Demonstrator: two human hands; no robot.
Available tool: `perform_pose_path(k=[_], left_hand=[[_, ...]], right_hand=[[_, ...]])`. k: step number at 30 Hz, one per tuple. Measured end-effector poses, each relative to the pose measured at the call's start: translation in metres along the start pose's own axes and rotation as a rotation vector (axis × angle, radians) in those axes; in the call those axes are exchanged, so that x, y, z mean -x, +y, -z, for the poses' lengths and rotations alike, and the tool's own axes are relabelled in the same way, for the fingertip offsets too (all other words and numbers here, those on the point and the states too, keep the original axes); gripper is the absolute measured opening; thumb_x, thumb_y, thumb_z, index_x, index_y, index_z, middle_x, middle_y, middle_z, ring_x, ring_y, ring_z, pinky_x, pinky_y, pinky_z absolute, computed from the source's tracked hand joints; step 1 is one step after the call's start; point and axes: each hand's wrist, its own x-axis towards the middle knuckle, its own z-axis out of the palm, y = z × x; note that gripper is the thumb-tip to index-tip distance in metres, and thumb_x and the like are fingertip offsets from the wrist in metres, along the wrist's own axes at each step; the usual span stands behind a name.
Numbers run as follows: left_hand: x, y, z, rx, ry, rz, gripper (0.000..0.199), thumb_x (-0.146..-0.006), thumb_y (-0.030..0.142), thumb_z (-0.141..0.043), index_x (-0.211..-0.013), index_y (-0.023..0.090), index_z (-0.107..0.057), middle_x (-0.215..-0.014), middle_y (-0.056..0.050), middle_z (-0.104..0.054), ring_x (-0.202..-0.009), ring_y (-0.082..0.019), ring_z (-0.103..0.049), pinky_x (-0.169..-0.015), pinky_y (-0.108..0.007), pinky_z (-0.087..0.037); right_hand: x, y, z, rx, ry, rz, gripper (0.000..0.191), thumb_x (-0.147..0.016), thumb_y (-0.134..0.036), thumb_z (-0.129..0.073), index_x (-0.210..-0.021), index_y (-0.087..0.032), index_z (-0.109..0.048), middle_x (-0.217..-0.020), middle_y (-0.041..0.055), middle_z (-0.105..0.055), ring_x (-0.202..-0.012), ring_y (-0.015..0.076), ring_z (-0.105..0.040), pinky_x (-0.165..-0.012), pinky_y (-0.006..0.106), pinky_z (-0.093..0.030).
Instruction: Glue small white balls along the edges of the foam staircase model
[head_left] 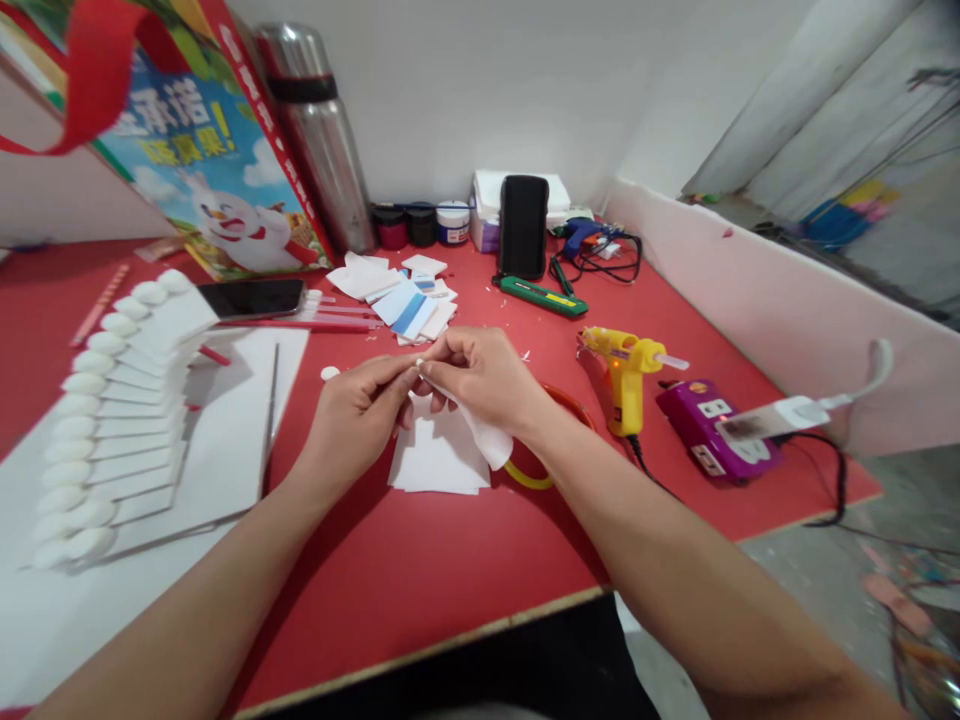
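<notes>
My left hand (365, 405) and my right hand (480, 370) meet over the middle of the table, fingertips pinched together. A white strip (489, 437), which looks like paper or thin foam, runs from the pinch under my right palm, its loose end curling out near the wrist. Both hands grip its upper end, though the fingers partly hide it. Below them lie flat white sheets (439, 465). Beside my left hand rests a small white disc (330, 373). Scissors or a similar tool with a yellow and orange loop handle (531, 478) lie partly under my right forearm.
Left stands a fanned row of white-tipped cards (135, 440) on a white board (247, 400). Behind are paper scraps (405, 300), a phone (251, 298), a steel flask (322, 140) and a green cutter (541, 296). Right are a yellow glue gun (624, 375) and a purple power strip (720, 430).
</notes>
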Motion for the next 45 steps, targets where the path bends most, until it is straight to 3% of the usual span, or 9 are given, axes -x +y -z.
perform_pose_path(k=[5,11,16,27,30,34,37,40,45], left_hand=[[0.002,0.003,0.001,-0.126,0.015,-0.133,0.024,-0.1,0.025,-0.054,-0.106,0.019,-0.076,-0.085,-0.003,-0.071,-0.071,-0.014,-0.061,-0.067,-0.025,-0.046],[0.001,0.006,0.001,-0.273,0.042,-0.237,0.023,-0.1,0.021,-0.052,-0.103,0.017,-0.074,-0.083,-0.004,-0.07,-0.075,-0.016,-0.062,-0.071,-0.027,-0.046],[0.001,0.007,-0.001,-0.32,0.047,-0.254,0.023,-0.1,0.021,-0.05,-0.095,0.016,-0.073,-0.082,-0.005,-0.069,-0.076,-0.017,-0.062,-0.072,-0.027,-0.046],[-0.003,-0.002,0.001,0.017,-0.005,-0.003,0.02,-0.097,0.03,-0.059,-0.095,0.019,-0.075,-0.066,0.001,-0.064,-0.058,-0.014,-0.057,-0.058,-0.026,-0.045],[-0.003,0.0,0.003,-0.041,0.013,-0.031,0.021,-0.098,0.03,-0.058,-0.094,0.018,-0.075,-0.075,-0.002,-0.069,-0.066,-0.014,-0.061,-0.062,-0.026,-0.045],[-0.003,0.002,0.006,-0.051,0.03,-0.027,0.02,-0.098,0.029,-0.057,-0.099,0.018,-0.074,-0.081,-0.003,-0.071,-0.071,-0.015,-0.062,-0.063,-0.026,-0.045],[-0.003,0.002,0.007,-0.001,0.051,-0.002,0.02,-0.098,0.03,-0.058,-0.102,0.019,-0.074,-0.079,-0.002,-0.069,-0.068,-0.014,-0.061,-0.06,-0.025,-0.044],[-0.003,0.001,0.007,0.039,0.052,0.015,0.02,-0.097,0.03,-0.059,-0.1,0.019,-0.075,-0.075,-0.001,-0.067,-0.063,-0.012,-0.057,-0.059,-0.025,-0.044],[-0.003,0.003,0.003,0.129,0.063,0.078,0.02,-0.095,0.03,-0.062,-0.102,0.018,-0.075,-0.07,0.001,-0.063,-0.053,-0.01,-0.05,-0.052,-0.025,-0.04]], right_hand=[[0.0,-0.003,0.002,-0.025,-0.029,-0.015,0.013,-0.088,-0.015,-0.065,-0.075,-0.016,-0.062,-0.07,0.0025,-0.071,-0.055,0.0102,-0.068,-0.053,0.02,-0.053],[-0.001,-0.004,0.002,-0.099,-0.027,-0.097,0.015,-0.087,-0.017,-0.067,-0.074,-0.016,-0.061,-0.069,0.0035,-0.071,-0.056,0.0128,-0.07,-0.053,0.022,-0.055],[0.001,0.0,0.001,0.06,0.017,0.014,0.015,-0.088,-0.021,-0.066,-0.074,-0.018,-0.062,-0.066,0.0025,-0.071,-0.056,0.0135,-0.07,-0.055,0.023,-0.052],[0.0,-0.005,0.006,0.11,-0.018,0.017,0.013,-0.089,-0.018,-0.066,-0.075,-0.018,-0.064,-0.068,0.0016,-0.071,-0.06,0.0135,-0.071,-0.058,0.022,-0.052],[-0.001,-0.009,0.008,-0.055,-0.046,-0.095,0.014,-0.09,-0.017,-0.065,-0.076,-0.017,-0.065,-0.067,0.0015,-0.07,-0.061,0.0142,-0.072,-0.056,0.021,-0.053],[-0.002,-0.016,0.014,-0.358,-0.053,-0.383,0.029,-0.098,-0.037,-0.06,-0.078,-0.016,-0.065,-0.066,0.0055,-0.072,-0.057,0.0181,-0.071,-0.054,0.028,-0.058],[-0.002,-0.018,0.016,-0.512,-0.177,-0.493,0.029,-0.094,-0.044,-0.067,-0.084,-0.016,-0.066,-0.076,0.0081,-0.075,-0.061,0.0199,-0.072,-0.058,0.032,-0.061],[-0.002,-0.017,0.012,-0.418,-0.225,-0.417,0.021,-0.084,-0.033,-0.08,-0.09,-0.015,-0.07,-0.081,0.0056,-0.076,-0.057,0.0116,-0.065,-0.055,0.022,-0.054],[-0.002,-0.009,0.006,0.047,-0.039,-0.123,0.017,-0.091,-0.03,-0.069,-0.088,-0.015,-0.076,-0.063,-0.0015,-0.066,-0.05,0.0067,-0.049,-0.05,0.02,-0.037]])
